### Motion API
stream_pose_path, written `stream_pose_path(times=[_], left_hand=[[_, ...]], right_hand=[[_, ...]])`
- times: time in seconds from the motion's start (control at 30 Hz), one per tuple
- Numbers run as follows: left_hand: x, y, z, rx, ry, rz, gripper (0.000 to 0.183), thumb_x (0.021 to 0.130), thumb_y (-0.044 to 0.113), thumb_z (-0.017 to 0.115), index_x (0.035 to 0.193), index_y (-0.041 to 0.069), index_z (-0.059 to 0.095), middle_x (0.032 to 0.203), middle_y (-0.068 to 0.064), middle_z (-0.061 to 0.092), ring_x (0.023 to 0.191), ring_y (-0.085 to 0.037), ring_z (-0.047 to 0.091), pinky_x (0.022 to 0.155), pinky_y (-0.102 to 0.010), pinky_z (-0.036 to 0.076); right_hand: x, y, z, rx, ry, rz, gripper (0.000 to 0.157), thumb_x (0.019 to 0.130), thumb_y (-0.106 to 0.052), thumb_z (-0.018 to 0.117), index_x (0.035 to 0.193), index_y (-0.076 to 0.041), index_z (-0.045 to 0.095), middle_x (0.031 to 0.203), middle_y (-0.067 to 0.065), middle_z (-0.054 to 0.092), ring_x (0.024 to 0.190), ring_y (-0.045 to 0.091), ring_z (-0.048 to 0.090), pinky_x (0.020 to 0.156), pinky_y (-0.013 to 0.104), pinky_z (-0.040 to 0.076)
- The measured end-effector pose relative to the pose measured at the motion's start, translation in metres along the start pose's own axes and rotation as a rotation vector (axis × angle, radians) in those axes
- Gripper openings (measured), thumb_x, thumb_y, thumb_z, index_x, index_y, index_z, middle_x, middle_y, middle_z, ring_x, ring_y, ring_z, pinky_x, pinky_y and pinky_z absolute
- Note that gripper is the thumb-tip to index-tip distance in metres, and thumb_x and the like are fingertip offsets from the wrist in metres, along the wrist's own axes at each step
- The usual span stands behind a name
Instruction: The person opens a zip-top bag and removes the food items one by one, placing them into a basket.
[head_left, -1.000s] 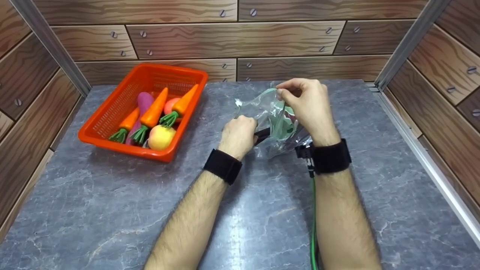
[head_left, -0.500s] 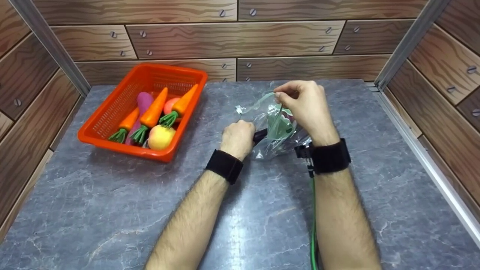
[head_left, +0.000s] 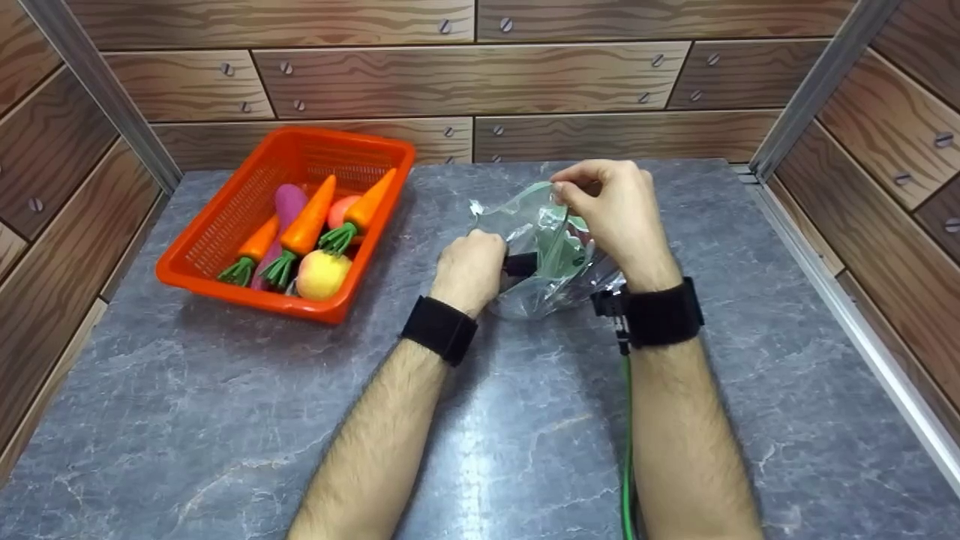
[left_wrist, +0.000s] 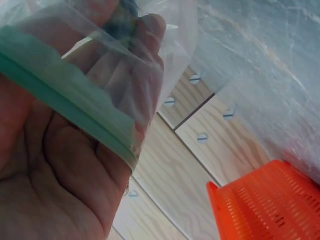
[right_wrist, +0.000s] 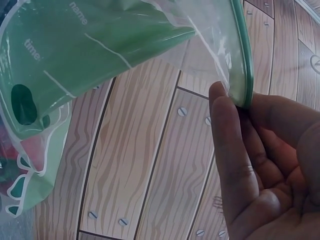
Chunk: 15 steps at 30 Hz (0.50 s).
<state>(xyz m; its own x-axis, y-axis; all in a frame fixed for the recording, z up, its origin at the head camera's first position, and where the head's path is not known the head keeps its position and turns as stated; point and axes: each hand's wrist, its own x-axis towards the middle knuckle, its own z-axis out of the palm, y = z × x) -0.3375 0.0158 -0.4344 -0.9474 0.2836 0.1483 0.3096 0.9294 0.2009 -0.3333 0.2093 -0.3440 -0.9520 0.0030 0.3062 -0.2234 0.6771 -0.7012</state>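
Note:
A clear zip bag [head_left: 517, 304] with a green zip lies on the table. In the right wrist view, the bag [right_wrist: 100, 55] shows a green printed panel reading "name" and "time". My right hand [head_left: 619, 214] pinches its upper rim between thumb and fingertips, also plain for this hand [right_wrist: 265, 160] up close. At the bag's mouth, my left hand [head_left: 471, 271] grips a dark elongated thing [head_left: 520, 264] pointing into the bag. Clear plastic and the green zip cross in front of my left hand [left_wrist: 65, 165] in the left wrist view. Something reddish [right_wrist: 25, 150] shows inside the bag.
An orange-red basket [head_left: 247, 298] stands at the left, holding carrots [head_left: 309, 217], a purple elongated vegetable [head_left: 289, 201] and a yellow-red apple-like fruit [head_left: 322, 274]. Wood-patterned walls [head_left: 472, 79] enclose the grey table [head_left: 525, 450]. A green cable [head_left: 627, 442] runs along my right forearm.
My left hand has shifted slightly left and away from me, and the dark thing now lies more level. The bag's mouth stands wider. My right hand has barely moved.

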Motion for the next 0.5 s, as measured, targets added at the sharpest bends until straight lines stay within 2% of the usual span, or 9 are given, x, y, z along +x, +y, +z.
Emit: stream_pose_path(times=[0.1, 0.3, 0.5], left_hand=[[0.001, -0.002, -0.004, -0.006, 0.001, 0.004, 0.015, 0.099, 0.011, 0.089, 0.109, 0.002, 0.087, 0.117, -0.025, 0.088, 0.105, -0.048, 0.088, 0.085, -0.061, 0.074], [0.001, -0.006, -0.012, -0.027, 0.050, 0.031, 0.013, 0.100, 0.013, 0.088, 0.106, 0.001, 0.087, 0.110, -0.022, 0.089, 0.099, -0.046, 0.088, 0.084, -0.059, 0.074], [-0.001, -0.009, -0.022, -0.099, 0.078, 0.042, 0.009, 0.101, 0.010, 0.087, 0.106, 0.004, 0.089, 0.108, -0.018, 0.090, 0.099, -0.045, 0.088, 0.087, -0.059, 0.073]], right_hand=[[0.001, 0.001, 0.000, 0.000, 0.004, -0.002, 0.018, 0.109, -0.011, 0.079, 0.120, -0.012, 0.093, 0.111, 0.013, 0.092, 0.078, -0.003, 0.070, 0.073, 0.011, 0.053], [0.002, 0.001, 0.000, 0.008, 0.016, -0.008, 0.018, 0.109, -0.010, 0.078, 0.119, -0.012, 0.093, 0.110, 0.014, 0.092, 0.079, -0.002, 0.070, 0.073, 0.010, 0.054], [0.001, 0.001, 0.000, 0.035, 0.018, -0.008, 0.017, 0.109, -0.011, 0.080, 0.120, -0.011, 0.093, 0.110, 0.016, 0.091, 0.078, -0.002, 0.071, 0.072, 0.008, 0.055]])
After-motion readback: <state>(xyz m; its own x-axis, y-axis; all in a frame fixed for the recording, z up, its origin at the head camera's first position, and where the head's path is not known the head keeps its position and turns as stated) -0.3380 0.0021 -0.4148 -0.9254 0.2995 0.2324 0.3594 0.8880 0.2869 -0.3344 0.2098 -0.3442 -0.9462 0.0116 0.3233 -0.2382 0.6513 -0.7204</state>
